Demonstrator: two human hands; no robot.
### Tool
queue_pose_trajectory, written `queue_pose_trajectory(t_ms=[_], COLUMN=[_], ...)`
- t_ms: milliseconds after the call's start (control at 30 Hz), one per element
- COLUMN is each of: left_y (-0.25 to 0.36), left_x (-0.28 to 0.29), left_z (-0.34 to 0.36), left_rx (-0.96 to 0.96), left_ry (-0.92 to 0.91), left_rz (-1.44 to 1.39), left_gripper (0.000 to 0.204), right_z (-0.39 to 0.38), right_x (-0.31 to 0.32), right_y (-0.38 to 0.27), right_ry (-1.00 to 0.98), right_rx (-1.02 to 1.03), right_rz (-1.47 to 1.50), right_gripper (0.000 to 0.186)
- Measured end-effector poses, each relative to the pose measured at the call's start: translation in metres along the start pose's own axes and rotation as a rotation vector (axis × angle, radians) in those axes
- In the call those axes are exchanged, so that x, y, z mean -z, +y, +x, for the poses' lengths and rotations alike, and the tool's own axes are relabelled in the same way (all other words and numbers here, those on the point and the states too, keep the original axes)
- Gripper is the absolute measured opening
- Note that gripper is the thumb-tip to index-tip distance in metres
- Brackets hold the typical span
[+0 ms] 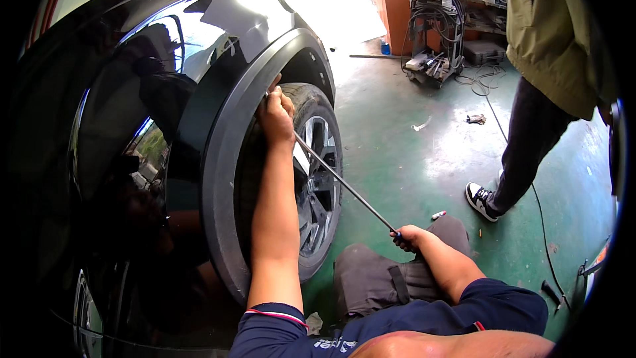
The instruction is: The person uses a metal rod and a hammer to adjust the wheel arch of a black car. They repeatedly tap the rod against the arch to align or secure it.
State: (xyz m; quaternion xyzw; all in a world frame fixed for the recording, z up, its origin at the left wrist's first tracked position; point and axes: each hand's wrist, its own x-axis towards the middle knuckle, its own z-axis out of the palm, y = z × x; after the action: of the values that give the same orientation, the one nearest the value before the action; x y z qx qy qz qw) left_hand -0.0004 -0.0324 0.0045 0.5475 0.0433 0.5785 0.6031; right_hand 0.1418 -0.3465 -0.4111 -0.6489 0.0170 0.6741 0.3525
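Note:
A long thin metal shaft with a dark handle, like a long screwdriver (348,185), slants from the wheel arch down to the right. My right hand (407,237) is closed round its handle, above my knee. My left hand (277,116) is raised inside the edge of the black wheel arch trim (228,122), fingers curled near the lip. The shaft passes out of sight behind my left wrist, so its tip is hidden. Whether those fingers pinch the tip or a small part cannot be seen. Behind my left forearm stands the tyre (334,152) with its alloy wheel (318,192).
The glossy dark car body (139,179) fills the left side. A person (543,93) stands at the right. A wheeled machine cart (434,33) with cables stands at the back. A black cable (540,225) crosses the green floor (397,166), where a small marker-like tube (438,215) lies.

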Motion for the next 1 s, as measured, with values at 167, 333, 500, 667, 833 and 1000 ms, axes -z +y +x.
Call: queue_pose_trajectory(t_ms=[167, 333, 500, 667, 833, 1000], left_y=[0.001, -0.004, 0.003, 0.0, 0.005, 0.004], left_x=[-0.003, -0.001, -0.001, 0.005, 0.005, 0.003], left_z=[-0.004, -0.002, 0.002, -0.003, -0.003, -0.002], left_rx=[0.031, 0.019, 0.032, 0.021, 0.028, -0.002], left_ry=[-0.015, -0.02, -0.034, -0.028, -0.046, -0.028], left_rz=[-0.021, -0.068, -0.07, -0.078, -0.029, -0.014], left_gripper=[0.035, 0.035, 0.033, 0.032, 0.032, 0.032], right_z=[0.002, -0.005, 0.019, 0.032, 0.03, -0.002], right_x=[0.014, 0.009, -0.038, -0.08, -0.051, -0.015], right_y=[-0.002, 0.0, 0.026, 0.041, 0.031, 0.004], right_ry=[0.015, 0.072, 0.074, 0.13, -0.058, -0.025], right_rx=[-0.025, 0.01, 0.093, 0.156, 0.062, -0.016], right_rz=[-0.053, -0.025, 0.124, 0.258, 0.094, -0.105], right_gripper=[0.029, 0.017, 0.021, 0.025, 0.032, 0.037])
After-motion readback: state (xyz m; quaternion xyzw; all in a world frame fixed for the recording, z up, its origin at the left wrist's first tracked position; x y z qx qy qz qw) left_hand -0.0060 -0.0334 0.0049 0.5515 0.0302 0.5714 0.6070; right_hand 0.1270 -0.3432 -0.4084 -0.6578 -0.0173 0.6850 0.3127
